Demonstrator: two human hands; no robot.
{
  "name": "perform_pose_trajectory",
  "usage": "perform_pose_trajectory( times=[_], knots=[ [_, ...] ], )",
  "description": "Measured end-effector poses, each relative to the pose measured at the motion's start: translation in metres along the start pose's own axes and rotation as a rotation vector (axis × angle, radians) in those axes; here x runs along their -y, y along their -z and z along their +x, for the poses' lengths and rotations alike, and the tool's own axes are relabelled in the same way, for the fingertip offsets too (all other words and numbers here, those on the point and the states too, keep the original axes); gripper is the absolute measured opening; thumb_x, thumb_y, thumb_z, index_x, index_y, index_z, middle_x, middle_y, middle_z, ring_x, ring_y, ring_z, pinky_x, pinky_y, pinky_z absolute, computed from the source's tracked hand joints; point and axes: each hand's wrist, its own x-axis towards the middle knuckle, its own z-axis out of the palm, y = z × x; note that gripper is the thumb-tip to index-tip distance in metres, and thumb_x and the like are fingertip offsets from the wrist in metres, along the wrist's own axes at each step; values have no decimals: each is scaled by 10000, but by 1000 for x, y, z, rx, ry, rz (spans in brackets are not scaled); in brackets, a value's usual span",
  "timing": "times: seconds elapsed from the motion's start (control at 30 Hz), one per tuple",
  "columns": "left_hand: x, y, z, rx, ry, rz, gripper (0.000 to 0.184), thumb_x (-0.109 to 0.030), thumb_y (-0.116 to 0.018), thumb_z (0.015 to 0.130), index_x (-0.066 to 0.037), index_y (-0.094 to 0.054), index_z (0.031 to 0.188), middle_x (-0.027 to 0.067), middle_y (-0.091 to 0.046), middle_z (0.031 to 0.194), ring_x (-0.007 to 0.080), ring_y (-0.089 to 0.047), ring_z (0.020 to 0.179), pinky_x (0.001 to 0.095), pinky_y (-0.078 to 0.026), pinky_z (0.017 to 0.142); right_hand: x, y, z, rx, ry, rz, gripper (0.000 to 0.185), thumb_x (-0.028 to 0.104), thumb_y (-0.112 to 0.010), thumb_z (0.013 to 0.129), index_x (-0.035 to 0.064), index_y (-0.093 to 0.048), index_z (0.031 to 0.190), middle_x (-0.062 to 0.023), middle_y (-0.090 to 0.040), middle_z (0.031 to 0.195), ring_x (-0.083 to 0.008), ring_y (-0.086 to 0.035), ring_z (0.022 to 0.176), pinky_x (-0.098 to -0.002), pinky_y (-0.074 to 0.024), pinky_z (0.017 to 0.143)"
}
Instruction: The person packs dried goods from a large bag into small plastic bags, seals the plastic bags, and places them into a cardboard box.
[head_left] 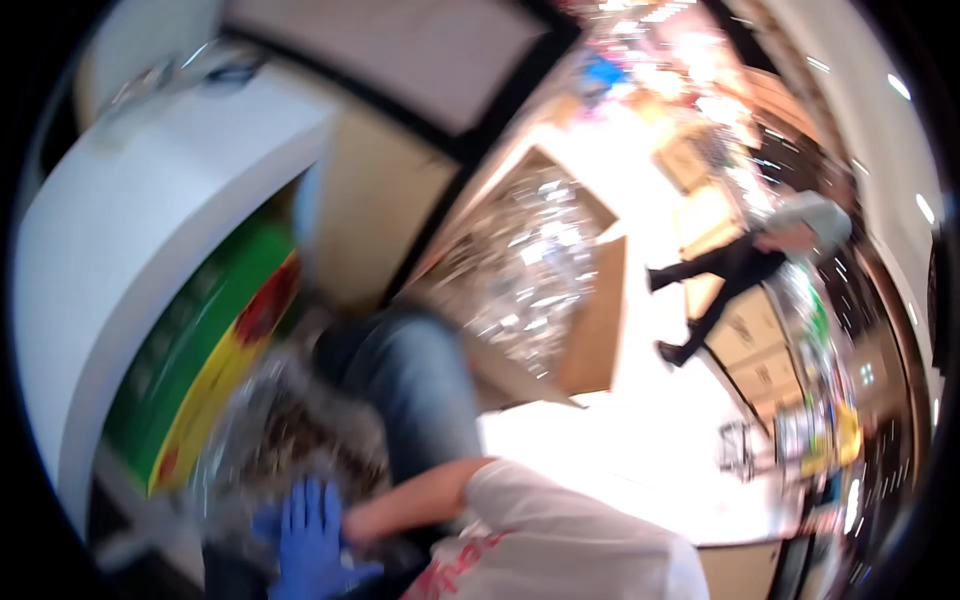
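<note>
The blurred, blue-gloved right hand (315,545) lies nearest the clear plastic bag (235,450) – fingers spread, pointing toward it, contact unclear. The left arm (430,495) reaches in from the side; its finger state can't be told – nor the bag's long axis.

Nothing legible: red script (462,566) on white shirt (585,535), dark marks (742,328) on cartons (757,350), all blurred.

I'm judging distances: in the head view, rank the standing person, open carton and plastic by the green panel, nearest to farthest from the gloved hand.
1. Plastic, just beyond the gloved hand
2. Open carton, centre
3. Standing person, far right
</note>
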Motion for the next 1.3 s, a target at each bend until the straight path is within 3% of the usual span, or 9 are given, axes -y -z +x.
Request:
perform_pose_trajectory(
  times=[0.47,0.63,0.7,0.77,0.8,0.87,0.93,1.07,1.3],
  knots=[
    [9,-17,-32,-305,165,-338,188,-227,-638,855,-90,-688,973,148,-667,811,347,-636,720,421,-506,647,19,14,-2,185,-47,220,419,349,-491,926,88,-543,1250,-197,-533,1273,-346,-520,1134,-445,-385,953],
    [51,-8,-58,-38,379,-297,319,-227,-661,829,-104,-649,1123,159,-677,963,327,-642,863,419,-505,749,49,37,-9,694,-45,355,374,316,-460,959,61,-600,1195,-197,-599,1216,-330,-597,1070,-415,-462,908],
    [67,-10,-69,-159,377,-91,334,-227,-666,827,-148,-647,1151,134,-688,1008,291,-652,882,392,-509,805,74,155,-10,669,-26,442,397,238,-511,954,72,-522,1315,-181,-573,1267,-276,-563,1149,-344,-434,980],
    [104,-12,-77,-153,544,-384,451,-269,-714,783,-54,-621,1169,165,-658,1085,292,-623,996,404,-484,878,56,156,-21,96,-31,825,258,203,-569,911,-11,-653,1028,-182,-668,1041,-304,-642,939,-394,-493,827],
    [105,-15,-88,-169,708,-682,593,-311,-762,738,40,-595,1186,196,-629,1163,293,-594,1110,416,-459,951,48,169,-21,-38,-74,937,238,144,-598,891,-9,-650,1066,-181,-666,1062,-274,-640,971,-380,-498,847],
    [58,42,-86,-335,745,-532,386,-105,-706,787,33,-626,1139,177,-664,1097,255,-644,987,361,-515,858,14,172,-24,-153,-76,888,261,92,-584,922,10,-625,1166,-157,-663,1111,-238,-632,1035,-352,-489,916],
    [66,52,-97,-458,826,-510,411,-56,-722,756,18,-633,1151,132,-656,1150,222,-628,1030,335,-494,903,-12,164,-17,-209,-260,744,232,190,-634,904,36,-682,1071,-142,-693,1000,-214,-655,981,-329,-501,885],
    [84,59,-115,-750,753,-691,423,-19,-718,772,8,-616,1181,110,-636,1207,153,-612,1049,284,-490,888,-36,128,4,185,-684,906,365,17,-652,858,25,-600,1219,-95,-650,1158,-165,-613,1073,-300,-495,939],
    [83,69,-119,-779,795,-736,479,30,-693,761,47,-564,1222,128,-615,1233,185,-586,1125,292,-464,951,-58,-51,10,677,-379,295,812,276,-815,690,90,-444,1388,-223,-503,1337,-340,-569,1147,-387,-476,957]
  ],
)
